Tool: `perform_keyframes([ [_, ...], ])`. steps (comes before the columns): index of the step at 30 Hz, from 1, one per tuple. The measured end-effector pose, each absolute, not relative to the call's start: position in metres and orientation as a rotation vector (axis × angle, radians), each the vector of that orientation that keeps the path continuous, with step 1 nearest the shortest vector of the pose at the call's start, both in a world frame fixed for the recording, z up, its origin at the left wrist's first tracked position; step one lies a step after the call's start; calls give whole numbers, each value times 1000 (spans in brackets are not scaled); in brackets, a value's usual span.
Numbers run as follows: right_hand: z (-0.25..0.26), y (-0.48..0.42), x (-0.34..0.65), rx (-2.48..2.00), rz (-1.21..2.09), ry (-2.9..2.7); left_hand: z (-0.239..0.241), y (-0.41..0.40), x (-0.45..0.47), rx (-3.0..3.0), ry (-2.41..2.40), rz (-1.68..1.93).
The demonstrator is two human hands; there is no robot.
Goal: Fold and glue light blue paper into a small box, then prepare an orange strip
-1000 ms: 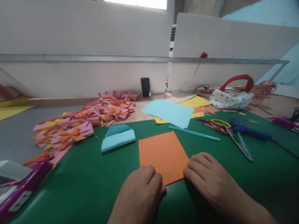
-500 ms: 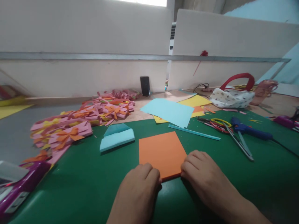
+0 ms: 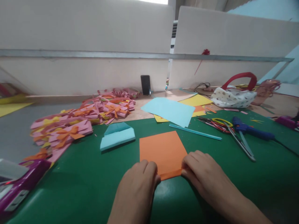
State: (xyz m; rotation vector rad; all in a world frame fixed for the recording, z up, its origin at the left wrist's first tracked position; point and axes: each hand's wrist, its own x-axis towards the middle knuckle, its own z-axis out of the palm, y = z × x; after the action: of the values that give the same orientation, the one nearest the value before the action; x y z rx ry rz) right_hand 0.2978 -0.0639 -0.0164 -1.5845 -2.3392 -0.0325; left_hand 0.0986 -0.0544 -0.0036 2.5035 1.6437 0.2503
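Observation:
A square of orange paper (image 3: 161, 149) lies flat on the green mat (image 3: 79, 183), with a narrow strip along its near edge folded over. My left hand (image 3: 137, 183) pinches the near left corner of that strip, its fingers curled. At the near right corner my right hand (image 3: 203, 174) grips the same fold, thumb beneath and fingers bent over it. Beyond the left hand sits a folded light blue paper piece (image 3: 118, 138). A thin light blue strip (image 3: 195, 132) lies beyond the orange paper.
Pink paper pieces with orange bows (image 3: 74, 127) are heaped on the left. A purple device (image 3: 28, 183) stands near left. To the right lie scissors (image 3: 241, 143) and a blue glue gun (image 3: 252, 129). Light blue sheets (image 3: 169, 109), a phone (image 3: 145, 85) and a fabric bag (image 3: 233, 97) are farther back.
The near edge of the orange paper has been turned up into a narrow folded strip. Both hands remain at its near corners, and the view has shifted slightly.

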Motion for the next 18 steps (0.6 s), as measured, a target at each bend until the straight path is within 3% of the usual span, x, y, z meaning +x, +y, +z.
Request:
perform_keyframes([
  [5, -17, -67, 305, -1570, -77, -2243, -8, -54, 95, 2657, 1433, 378],
  [11, -17, -72, 292, -1164, -206, -2327, -10, -55, 95, 2732, 1304, 459],
  [18, -17, -70, 302, -1235, -210, -2308, -5, -60, 82, 2666, 1317, 468],
])
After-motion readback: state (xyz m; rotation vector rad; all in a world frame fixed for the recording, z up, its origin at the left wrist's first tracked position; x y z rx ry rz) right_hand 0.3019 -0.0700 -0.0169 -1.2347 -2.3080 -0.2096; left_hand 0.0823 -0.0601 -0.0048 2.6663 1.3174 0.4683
